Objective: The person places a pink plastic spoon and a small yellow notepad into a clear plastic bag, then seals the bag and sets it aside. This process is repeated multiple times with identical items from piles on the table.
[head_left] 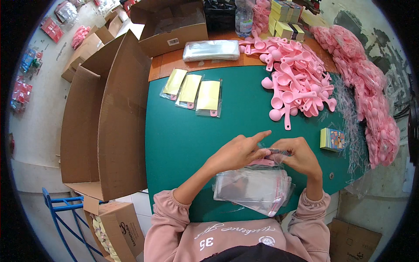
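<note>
Head view showed our left hand [238,153] and right hand [299,155] meeting over the green desk [183,135], fingers pinched shut on a clear bag [267,158] holding a pink scoop, above a stack of empty bags [253,187].

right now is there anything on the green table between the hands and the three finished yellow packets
Nothing visible. The left hand and right hand hold a clear bag with a pink spoon in it, and only bare green table lies between them and the three yellow packets. The pink spoon pile sits off to the right.
</note>
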